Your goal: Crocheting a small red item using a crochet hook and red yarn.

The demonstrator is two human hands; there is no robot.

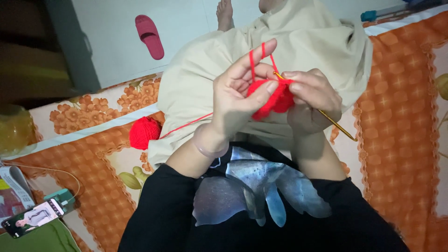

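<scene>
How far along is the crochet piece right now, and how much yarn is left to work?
Done: a small red crocheted piece already exists, bunched between both hands. In hand: the left hand tensions the red strand over its raised fingers while the right hand holds the gold crochet hook at the piece's edge. Left: a full-looking red yarn ball lies on the orange bedspread, so plenty remains.

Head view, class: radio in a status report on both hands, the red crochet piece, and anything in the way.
Left hand pinches red crochet piece, strand over forefinger. Right hand grips gold crochet hook at the work. Yarn ball on bedspread, clear of both hands.
</scene>
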